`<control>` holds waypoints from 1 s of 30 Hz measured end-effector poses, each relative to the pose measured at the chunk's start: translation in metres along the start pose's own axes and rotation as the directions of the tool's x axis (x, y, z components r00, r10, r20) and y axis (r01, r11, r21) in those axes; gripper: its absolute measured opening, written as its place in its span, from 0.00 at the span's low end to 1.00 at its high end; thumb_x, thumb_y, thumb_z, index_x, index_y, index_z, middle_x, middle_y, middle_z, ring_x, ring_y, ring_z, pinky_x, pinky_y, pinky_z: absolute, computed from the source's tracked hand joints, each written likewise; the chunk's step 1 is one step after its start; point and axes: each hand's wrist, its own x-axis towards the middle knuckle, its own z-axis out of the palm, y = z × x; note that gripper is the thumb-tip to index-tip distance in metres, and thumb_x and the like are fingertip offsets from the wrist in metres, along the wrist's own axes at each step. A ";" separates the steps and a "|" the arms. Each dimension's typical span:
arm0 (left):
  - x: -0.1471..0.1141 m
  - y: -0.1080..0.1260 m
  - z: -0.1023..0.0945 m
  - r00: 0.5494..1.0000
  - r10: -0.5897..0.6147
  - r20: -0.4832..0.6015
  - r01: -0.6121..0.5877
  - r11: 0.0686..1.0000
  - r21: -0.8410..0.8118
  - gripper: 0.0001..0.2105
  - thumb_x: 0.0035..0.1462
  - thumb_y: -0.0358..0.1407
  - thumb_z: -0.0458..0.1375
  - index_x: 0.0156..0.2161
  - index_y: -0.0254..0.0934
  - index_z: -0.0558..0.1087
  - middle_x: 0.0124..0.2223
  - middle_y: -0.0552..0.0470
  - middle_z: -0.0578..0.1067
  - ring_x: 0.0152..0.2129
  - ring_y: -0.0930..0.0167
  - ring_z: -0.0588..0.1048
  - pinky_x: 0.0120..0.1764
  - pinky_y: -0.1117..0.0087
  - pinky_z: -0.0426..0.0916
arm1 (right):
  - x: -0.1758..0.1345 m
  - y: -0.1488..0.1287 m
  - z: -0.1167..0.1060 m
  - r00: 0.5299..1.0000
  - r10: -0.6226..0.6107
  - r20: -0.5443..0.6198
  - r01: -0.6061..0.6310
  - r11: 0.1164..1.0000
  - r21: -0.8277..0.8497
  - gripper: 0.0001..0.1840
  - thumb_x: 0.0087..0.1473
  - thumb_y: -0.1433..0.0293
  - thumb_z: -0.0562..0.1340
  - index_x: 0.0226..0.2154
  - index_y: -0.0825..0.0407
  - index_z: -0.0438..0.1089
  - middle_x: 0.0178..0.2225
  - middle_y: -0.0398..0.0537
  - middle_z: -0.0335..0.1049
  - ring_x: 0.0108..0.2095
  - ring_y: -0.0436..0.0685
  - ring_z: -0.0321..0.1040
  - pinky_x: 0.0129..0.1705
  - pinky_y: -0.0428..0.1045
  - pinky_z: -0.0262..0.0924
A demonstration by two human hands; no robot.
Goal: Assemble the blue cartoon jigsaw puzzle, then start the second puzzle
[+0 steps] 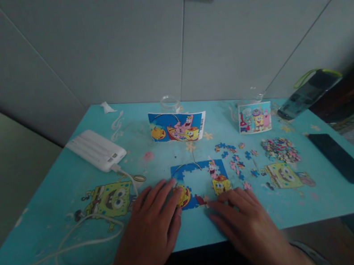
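Observation:
A partly joined jigsaw puzzle (pixel 174 173) lies on the table as a blue-edged frame around a bare middle. My left hand (pixel 155 217) lies open, its fingers stretched out flat and the fingertips touching the puzzle's left side by a yellow round figure. At the bottom edge, my right hand (pixel 241 214) is bent, with thumb and forefinger close together at a small red and tan puzzle piece (pixel 205 199). The right hand's other fingers curl over the lower right corner and hide part of it. Loose puzzle pieces (pixel 236 163) are scattered right of the frame.
Behind the puzzle stand two picture cards, one larger (pixel 178 126) and one smaller (pixel 255 118). A heap of pieces (pixel 281 150) and a dark phone-like slab (pixel 340 157) lie right. A bottle (pixel 308 93) lies at the back right. A white power bank (pixel 96 149) with a cable sits left.

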 end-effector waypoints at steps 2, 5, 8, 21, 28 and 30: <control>0.000 0.000 0.000 1.000 -0.001 0.004 0.001 1.000 0.000 0.19 0.67 0.34 0.53 0.62 0.42 0.68 0.65 0.48 0.67 0.62 0.58 0.64 0.62 0.47 0.59 | 0.008 -0.003 0.001 1.000 -0.002 0.018 0.003 1.000 -0.019 0.14 0.64 0.67 0.62 0.52 0.43 0.74 0.43 0.50 0.74 0.41 0.62 0.70 0.45 0.59 0.62; 0.000 0.001 0.000 1.000 -0.006 -0.007 0.006 1.000 -0.001 0.19 0.67 0.34 0.53 0.61 0.41 0.69 0.65 0.47 0.68 0.62 0.58 0.64 0.62 0.47 0.60 | 0.016 -0.004 0.003 0.999 0.014 0.030 -0.013 0.999 -0.032 0.13 0.64 0.66 0.63 0.50 0.43 0.74 0.42 0.49 0.75 0.41 0.62 0.70 0.45 0.59 0.61; 0.000 0.001 0.000 1.000 -0.006 -0.013 0.006 1.000 -0.007 0.19 0.67 0.33 0.52 0.61 0.41 0.69 0.65 0.47 0.67 0.62 0.58 0.64 0.62 0.47 0.59 | 0.019 -0.003 0.004 0.998 0.036 0.043 -0.034 0.999 -0.038 0.11 0.65 0.68 0.62 0.49 0.44 0.75 0.42 0.48 0.76 0.41 0.61 0.71 0.46 0.59 0.59; 0.001 0.003 -0.002 0.999 -0.040 0.016 0.040 0.998 -0.047 0.19 0.68 0.35 0.51 0.61 0.43 0.69 0.66 0.48 0.66 0.63 0.59 0.64 0.63 0.47 0.58 | 0.018 0.003 0.002 0.999 0.049 0.017 -0.049 0.999 0.016 0.12 0.65 0.72 0.61 0.49 0.46 0.75 0.40 0.47 0.78 0.39 0.61 0.71 0.45 0.58 0.56; 0.002 0.003 -0.004 0.999 -0.043 0.004 0.044 0.997 -0.058 0.18 0.68 0.35 0.52 0.61 0.44 0.69 0.66 0.50 0.67 0.63 0.60 0.64 0.63 0.48 0.57 | 0.012 0.003 0.007 0.995 0.097 -0.013 -0.096 0.994 0.047 0.09 0.65 0.69 0.62 0.45 0.43 0.75 0.41 0.45 0.78 0.41 0.62 0.70 0.49 0.60 0.53; 0.001 0.003 -0.003 0.999 -0.046 0.004 0.046 0.997 -0.060 0.18 0.69 0.36 0.51 0.61 0.43 0.69 0.66 0.50 0.67 0.63 0.60 0.64 0.63 0.48 0.57 | 0.012 0.003 0.008 0.994 0.107 -0.021 -0.106 0.994 0.030 0.08 0.64 0.68 0.63 0.45 0.42 0.75 0.40 0.44 0.77 0.41 0.62 0.70 0.48 0.60 0.54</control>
